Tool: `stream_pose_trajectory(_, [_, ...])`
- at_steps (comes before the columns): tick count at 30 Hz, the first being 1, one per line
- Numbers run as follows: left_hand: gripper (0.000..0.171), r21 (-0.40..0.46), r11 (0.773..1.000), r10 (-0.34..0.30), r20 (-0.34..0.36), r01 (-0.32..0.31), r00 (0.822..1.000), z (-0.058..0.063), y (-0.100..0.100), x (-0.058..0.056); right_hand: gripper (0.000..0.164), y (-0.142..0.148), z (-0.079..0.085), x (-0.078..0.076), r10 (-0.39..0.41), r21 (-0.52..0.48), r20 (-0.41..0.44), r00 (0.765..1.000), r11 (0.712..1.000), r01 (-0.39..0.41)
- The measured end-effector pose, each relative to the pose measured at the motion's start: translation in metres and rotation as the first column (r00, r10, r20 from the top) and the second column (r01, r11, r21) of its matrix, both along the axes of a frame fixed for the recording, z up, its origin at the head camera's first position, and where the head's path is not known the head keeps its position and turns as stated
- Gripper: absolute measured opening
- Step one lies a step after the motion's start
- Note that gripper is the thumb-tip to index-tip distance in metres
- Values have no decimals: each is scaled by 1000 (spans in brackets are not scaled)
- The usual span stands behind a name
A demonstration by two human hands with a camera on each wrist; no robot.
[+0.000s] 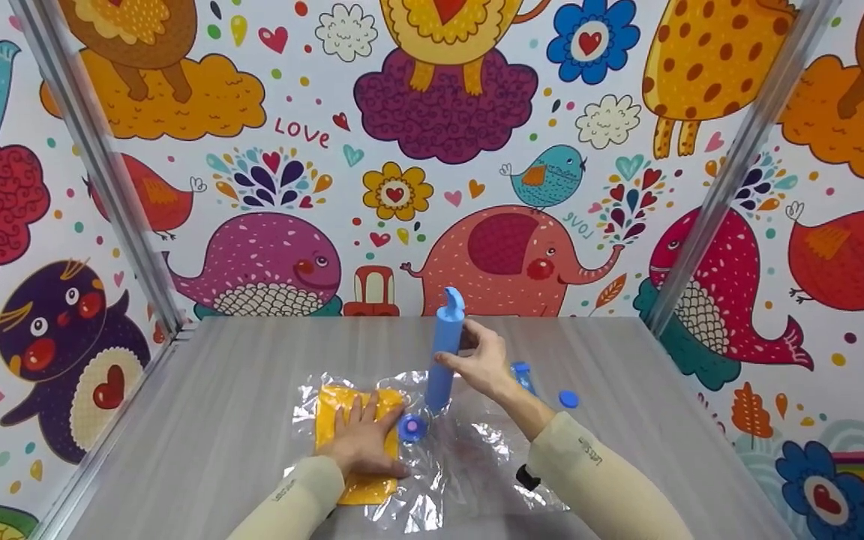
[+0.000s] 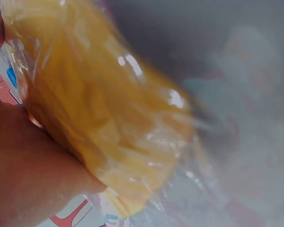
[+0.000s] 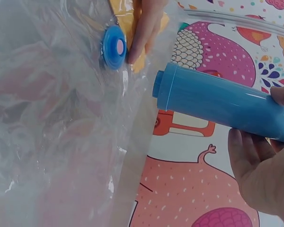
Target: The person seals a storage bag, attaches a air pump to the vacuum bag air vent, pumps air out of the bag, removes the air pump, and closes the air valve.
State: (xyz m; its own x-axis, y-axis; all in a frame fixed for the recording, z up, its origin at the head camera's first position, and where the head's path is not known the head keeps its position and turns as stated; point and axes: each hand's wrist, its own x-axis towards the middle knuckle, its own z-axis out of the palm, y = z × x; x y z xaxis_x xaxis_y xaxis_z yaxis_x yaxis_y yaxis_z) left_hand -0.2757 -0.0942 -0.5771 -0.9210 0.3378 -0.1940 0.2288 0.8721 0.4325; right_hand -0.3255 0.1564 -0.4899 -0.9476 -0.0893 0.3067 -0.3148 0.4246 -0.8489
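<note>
My right hand grips a blue hand pump and holds it upright, its hooked handle at the top. The right wrist view shows the narrow nozzle end of the pump pointing toward the bag, apart from the round blue valve with its pink centre. A clear plastic vacuum bag lies on the table with a folded yellow cloth inside. Fingers spread, my left hand rests on the bag over the cloth, just left of the valve.
Right of the bag lies a round blue cap. A small blue item sits behind my right wrist, partly hidden. The grey table ends at a patterned wall, with metal posts at the corners.
</note>
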Motion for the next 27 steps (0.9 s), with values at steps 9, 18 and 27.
stream_pose_trajectory(9, [120, -27, 1000, -5, -13, 5, 1000, 0, -1, 0, 60, 20, 5, -3, -49, -54, -64, 997, 998, 45])
stream_pose_trajectory(18, [120, -12, 1000, -16, -16, 16, 1000, -2, -1, 1, 55, 54, 2, -3, -128, -84, -121, 984, 989, 118])
stream_pose_trajectory(27, [120, -9, 1000, -14, -7, 14, 1000, 1, -2, 2, 63, 97, -6, 5, -238, -71, -60, 969, 970, 233])
